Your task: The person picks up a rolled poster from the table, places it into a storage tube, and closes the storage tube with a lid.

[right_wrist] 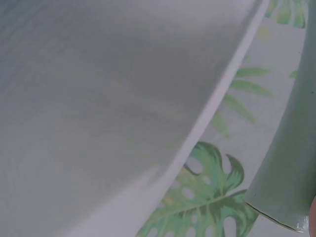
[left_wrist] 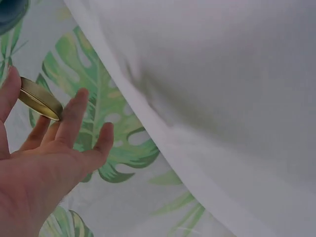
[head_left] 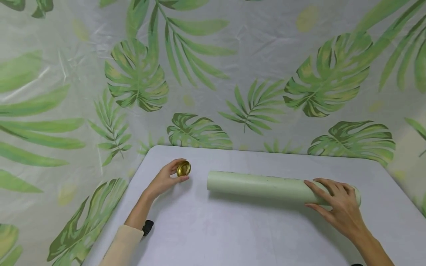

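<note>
Above the white table [head_left: 239, 236], left hand [head_left: 164, 180] pinching gold lid [head_left: 183, 169], right hand [head_left: 342, 207] grasping green tube [head_left: 256, 185]; both ends in head view only

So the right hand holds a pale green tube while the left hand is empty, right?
Not quite: the left hand isn't empty; it holds a round gold lid, as the left wrist view shows. The right hand does hold the pale green tube.

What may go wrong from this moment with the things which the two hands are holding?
The right hand grips the pale green tube near one end, so its long free end might dip or swing. The left hand holds the gold lid by its rim; it may slip.
</note>
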The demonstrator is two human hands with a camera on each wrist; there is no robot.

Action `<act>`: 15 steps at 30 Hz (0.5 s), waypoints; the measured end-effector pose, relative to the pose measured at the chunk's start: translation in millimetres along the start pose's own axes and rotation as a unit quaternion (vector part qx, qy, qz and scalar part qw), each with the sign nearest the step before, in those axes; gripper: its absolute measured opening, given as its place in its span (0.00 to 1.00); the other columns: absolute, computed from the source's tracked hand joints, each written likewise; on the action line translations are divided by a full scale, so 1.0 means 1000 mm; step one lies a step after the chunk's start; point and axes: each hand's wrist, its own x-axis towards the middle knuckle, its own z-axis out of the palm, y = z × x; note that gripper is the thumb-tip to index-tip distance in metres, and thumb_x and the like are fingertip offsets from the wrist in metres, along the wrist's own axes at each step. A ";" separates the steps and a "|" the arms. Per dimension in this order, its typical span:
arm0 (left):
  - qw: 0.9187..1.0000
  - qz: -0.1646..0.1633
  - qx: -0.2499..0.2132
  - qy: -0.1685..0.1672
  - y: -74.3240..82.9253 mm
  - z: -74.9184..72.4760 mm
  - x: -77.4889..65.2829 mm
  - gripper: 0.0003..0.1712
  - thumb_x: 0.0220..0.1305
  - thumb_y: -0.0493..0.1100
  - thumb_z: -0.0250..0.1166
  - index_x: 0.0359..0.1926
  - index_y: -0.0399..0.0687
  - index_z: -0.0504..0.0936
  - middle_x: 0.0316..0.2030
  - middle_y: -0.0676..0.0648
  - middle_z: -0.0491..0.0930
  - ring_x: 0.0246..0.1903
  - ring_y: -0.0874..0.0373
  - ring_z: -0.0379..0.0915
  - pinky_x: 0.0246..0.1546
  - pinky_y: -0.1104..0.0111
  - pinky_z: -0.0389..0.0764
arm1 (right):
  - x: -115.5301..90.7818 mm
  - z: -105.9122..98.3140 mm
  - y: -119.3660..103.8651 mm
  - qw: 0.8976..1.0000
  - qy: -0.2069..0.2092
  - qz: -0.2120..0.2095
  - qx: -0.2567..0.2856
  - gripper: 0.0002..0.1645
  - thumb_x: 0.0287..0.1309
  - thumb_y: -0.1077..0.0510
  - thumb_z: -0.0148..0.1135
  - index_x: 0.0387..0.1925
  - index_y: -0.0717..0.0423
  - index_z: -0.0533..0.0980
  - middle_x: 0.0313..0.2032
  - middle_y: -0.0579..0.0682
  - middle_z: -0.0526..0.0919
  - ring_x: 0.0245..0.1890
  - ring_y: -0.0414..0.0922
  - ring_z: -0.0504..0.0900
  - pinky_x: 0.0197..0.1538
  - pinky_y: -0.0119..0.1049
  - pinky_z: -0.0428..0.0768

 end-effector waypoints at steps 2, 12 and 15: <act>0.999 -0.003 -0.030 -0.012 0.004 0.005 -0.003 0.40 0.66 0.45 0.74 0.75 0.50 0.67 0.72 0.38 0.71 0.70 0.35 0.70 0.71 0.41 0.68 | 0.001 0.000 -0.001 1.000 0.002 0.002 0.004 0.44 0.64 0.19 0.49 0.62 0.43 0.82 0.51 0.57 0.84 0.48 0.60 0.79 0.50 0.62 0.66; 0.989 0.016 -0.120 -0.089 0.012 0.023 -0.013 0.44 0.70 0.44 0.70 0.79 0.67 0.59 0.73 0.39 0.67 0.66 0.34 0.75 0.58 0.65 0.80 | 0.005 0.001 -0.006 1.000 0.005 0.007 0.015 0.44 0.64 0.20 0.48 0.62 0.44 0.82 0.51 0.58 0.84 0.49 0.60 0.78 0.50 0.61 0.65; 0.986 0.033 -0.128 -0.103 0.012 0.027 -0.012 0.43 0.72 0.43 0.68 0.81 0.63 0.58 0.74 0.38 0.64 0.66 0.32 0.74 0.56 0.70 0.80 | 0.006 0.002 -0.007 1.000 0.006 0.005 0.015 0.43 0.65 0.20 0.48 0.62 0.44 0.82 0.51 0.58 0.84 0.49 0.60 0.78 0.50 0.62 0.65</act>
